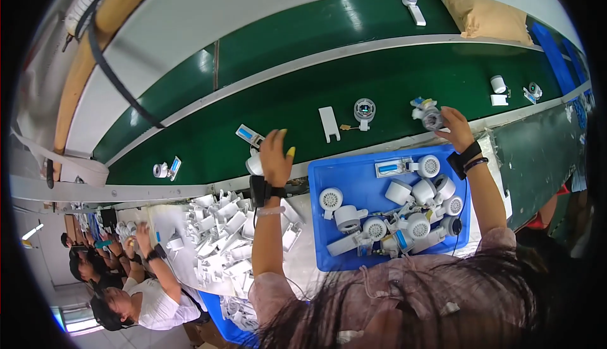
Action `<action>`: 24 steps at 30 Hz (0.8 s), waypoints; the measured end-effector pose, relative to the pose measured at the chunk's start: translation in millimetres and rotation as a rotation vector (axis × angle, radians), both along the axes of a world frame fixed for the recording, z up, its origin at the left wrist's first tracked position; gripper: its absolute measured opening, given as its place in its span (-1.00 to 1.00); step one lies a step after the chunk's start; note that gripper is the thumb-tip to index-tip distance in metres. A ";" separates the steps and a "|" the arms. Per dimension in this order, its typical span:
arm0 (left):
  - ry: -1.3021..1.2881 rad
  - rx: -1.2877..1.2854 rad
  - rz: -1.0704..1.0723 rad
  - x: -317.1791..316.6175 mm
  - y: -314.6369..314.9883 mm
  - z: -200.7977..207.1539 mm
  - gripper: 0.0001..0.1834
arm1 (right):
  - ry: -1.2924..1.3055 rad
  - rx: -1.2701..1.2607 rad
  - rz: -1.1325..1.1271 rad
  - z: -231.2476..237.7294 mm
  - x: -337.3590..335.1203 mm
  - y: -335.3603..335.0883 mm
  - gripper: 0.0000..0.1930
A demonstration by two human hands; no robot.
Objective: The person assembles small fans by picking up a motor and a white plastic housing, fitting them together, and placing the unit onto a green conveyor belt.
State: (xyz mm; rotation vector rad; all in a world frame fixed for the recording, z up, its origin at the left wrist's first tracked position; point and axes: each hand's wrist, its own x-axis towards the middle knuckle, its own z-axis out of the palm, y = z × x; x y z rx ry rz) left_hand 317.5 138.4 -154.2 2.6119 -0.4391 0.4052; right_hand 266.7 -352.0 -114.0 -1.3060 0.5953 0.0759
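Note:
My right hand (456, 129) grips the round grey-and-white head of a small fan unit (432, 119) over the green conveyor belt; blue and yellow bits show at its far side. My left hand (276, 160) is at the belt's near edge, thumb and forefinger apart, yellow covers on their tips. Just left of it, touching or nearly so, is a white round fan housing (255, 164), joined or next to an open handle with a blue cell (249, 135). Between my hands a white handle cover (329, 124) and a round fan head (365, 112) lie on the belt.
A blue tray (321, 238) of fan parts stands before me. Left of it is a heap of white plastic pieces (221, 235). More fan units sit along the belt (297, 115). A brown sack (484, 17) lies at the back right. Co-workers (158, 301) are at left.

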 end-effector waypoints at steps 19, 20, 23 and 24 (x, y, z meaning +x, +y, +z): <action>0.677 -0.392 -0.171 62.4 -64.6 11.2 -0.69 | -0.173 -0.056 0.301 56.0 -77.4 74.2 -0.82; 0.912 -0.749 -0.128 60.0 -64.8 20.2 -0.65 | -0.180 -0.057 0.297 57.3 -81.6 78.6 -0.82; 1.016 -1.080 -0.154 42.0 -79.2 59.9 -0.63 | -0.218 -0.036 0.405 57.0 -93.2 90.6 -0.83; 1.078 -1.205 -0.168 34.8 -86.2 76.9 -0.61 | -0.223 -0.043 0.394 56.9 -97.6 95.6 -0.83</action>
